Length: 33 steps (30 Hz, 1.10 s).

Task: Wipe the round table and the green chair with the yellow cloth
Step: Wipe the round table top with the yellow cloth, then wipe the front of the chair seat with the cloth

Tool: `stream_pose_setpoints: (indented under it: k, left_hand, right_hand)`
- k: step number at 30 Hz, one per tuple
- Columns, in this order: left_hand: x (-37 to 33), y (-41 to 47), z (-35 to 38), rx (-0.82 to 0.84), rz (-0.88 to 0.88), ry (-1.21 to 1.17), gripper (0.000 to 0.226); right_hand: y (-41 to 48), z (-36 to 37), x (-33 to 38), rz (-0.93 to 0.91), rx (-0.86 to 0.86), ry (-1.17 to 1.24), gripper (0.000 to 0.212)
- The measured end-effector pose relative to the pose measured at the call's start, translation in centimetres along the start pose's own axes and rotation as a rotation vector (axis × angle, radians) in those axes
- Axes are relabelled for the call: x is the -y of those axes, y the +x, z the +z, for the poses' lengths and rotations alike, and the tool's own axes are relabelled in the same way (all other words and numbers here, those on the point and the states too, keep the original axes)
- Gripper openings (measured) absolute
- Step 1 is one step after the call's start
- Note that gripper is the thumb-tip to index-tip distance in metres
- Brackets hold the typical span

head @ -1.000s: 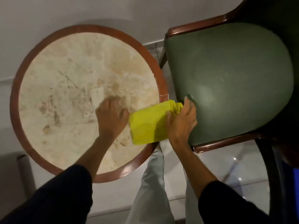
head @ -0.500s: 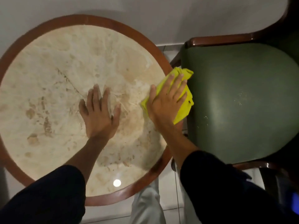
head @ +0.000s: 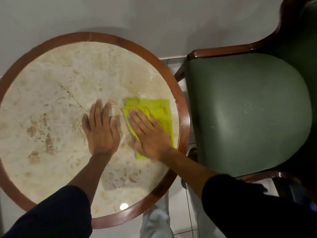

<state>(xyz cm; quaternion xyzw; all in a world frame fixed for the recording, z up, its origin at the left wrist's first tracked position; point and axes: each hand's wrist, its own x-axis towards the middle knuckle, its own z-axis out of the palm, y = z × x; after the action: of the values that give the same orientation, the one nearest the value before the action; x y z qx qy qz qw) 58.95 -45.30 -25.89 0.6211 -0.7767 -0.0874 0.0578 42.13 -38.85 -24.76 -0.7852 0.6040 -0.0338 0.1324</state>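
The yellow cloth (head: pixel 160 114) has moved fully onto the worktop (head: pixel 51 103); my right hand (head: pixel 151 134) presses it flat, left hand (head: pixel 101 129) open alongside.

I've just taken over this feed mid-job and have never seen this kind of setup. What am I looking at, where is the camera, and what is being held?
There is no machine here: a person works with two bare hands. The single picture comes from a wide-angle camera worn on the head, looking down, so the dark sleeves at the bottom are the person's own arms.

The round table has a pale marble-like top inside a brown wooden rim. The left hand lies flat and open on the top, holding nothing. The right hand presses flat on the yellow cloth, which lies spread near the table's right edge; it is pinned under the palm, not gripped.

Beside the table stands the green chair, its padded seat showing a few pale specks.
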Motion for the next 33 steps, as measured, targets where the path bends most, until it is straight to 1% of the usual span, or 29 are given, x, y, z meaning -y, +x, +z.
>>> stream_pose_setpoints:
  k: [3, 4, 6, 7, 9, 10, 11, 13, 14, 16, 18, 21, 23, 24, 25, 27, 28, 30, 33]
  left_hand:
    - [0.1, -0.4, -0.1, 0.009, -0.014, 0.020, 0.058]
    - [0.4, -0.2, -0.2, 0.015, -0.019, 0.016, 0.059]
    - [-1.4, -0.6, 0.7, 0.024, 0.027, 0.016, 0.059]
    - [-0.8, -0.4, 0.5, 0.015, 0.014, 0.020, 0.058]
    - [0.5, -0.2, 0.1, -0.017, -0.023, 0.049, 0.058]
    - [0.5, -0.3, 0.1, -0.025, -0.029, 0.044, 0.058]
    - [-0.2, -0.3, 0.3, -0.036, -0.017, 0.030, 0.058]
    - [-2.0, 0.0, 0.6, -0.089, 0.051, 0.041, 0.055]
    - [-3.3, 0.4, 0.7, -0.126, 0.112, 0.072, 0.053]
    - [-6.7, 1.1, 0.9, -0.127, 0.242, 0.087, 0.050]
    - [-11.3, 1.9, 0.9, -0.051, 0.348, 0.011, 0.052]
    - [-17.6, 3.6, 1.1, 0.107, 0.508, -0.063, 0.055]
    - [-19.9, 4.9, 2.3, 0.179, 0.558, -0.004, 0.057]
    - [-20.5, 5.3, 2.8, 0.200, 0.550, 0.040, 0.060]
    - [-20.6, 5.5, 3.4, 0.215, 0.526, 0.075, 0.063]
    - [-20.6, 5.6, 4.2, 0.216, 0.479, 0.114, 0.066]
    - [-20.5, 5.5, 4.3, 0.207, 0.467, 0.124, 0.065]
    - [-20.3, 5.3, 4.3, 0.173, 0.441, 0.125, 0.064]
    - [-20.3, 5.5, 4.4, 0.135, 0.384, 0.122, 0.065]
  right_hand:
    - [-6.2, 0.7, -0.4, 0.059, -0.043, -0.057, 0.066]
    - [-7.2, 0.9, -0.8, 0.121, -0.058, -0.076, 0.066]
    - [-10.1, 0.8, -2.7, 0.340, -0.074, -0.069, 0.061]
    - [-9.5, 0.6, -2.9, 0.394, -0.090, -0.023, 0.058]
    - [-7.5, 0.1, -2.9, 0.423, -0.132, 0.139, 0.055]
    - [-6.9, -0.1, -3.1, 0.429, -0.160, 0.230, 0.055]
    - [-6.9, -0.2, -3.9, 0.476, -0.216, 0.314, 0.054]
    - [-7.1, -1.1, -5.5, 0.643, -0.344, 0.521, 0.052]
    - [-7.6, -1.9, -6.3, 0.729, -0.407, 0.631, 0.053]
    - [-9.0, -3.9, -7.9, 0.842, -0.523, 0.747, 0.056]
    - [-11.5, -6.4, -10.4, 0.897, -0.632, 0.709, 0.057]
    - [-16.4, -10.0, -15.0, 0.978, -0.751, 0.476, 0.057]
    - [-19.0, -11.2, -18.0, 1.013, -0.722, 0.323, 0.056]
    - [-19.8, -10.7, -19.5, 1.045, -0.654, 0.278, 0.056]
    - [-20.2, -9.5, -20.6, 1.093, -0.551, 0.242, 0.058]
    - [-20.6, -6.2, -22.2, 1.223, -0.317, 0.178, 0.070]
    - [-20.7, -4.5, -22.6, 1.263, -0.249, 0.164, 0.075]
    - [-21.1, -2.0, -23.4, 1.283, -0.231, 0.145, 0.075]
    - [-21.8, -1.8, -26.7, 1.339, -0.298, 0.100, 0.068]
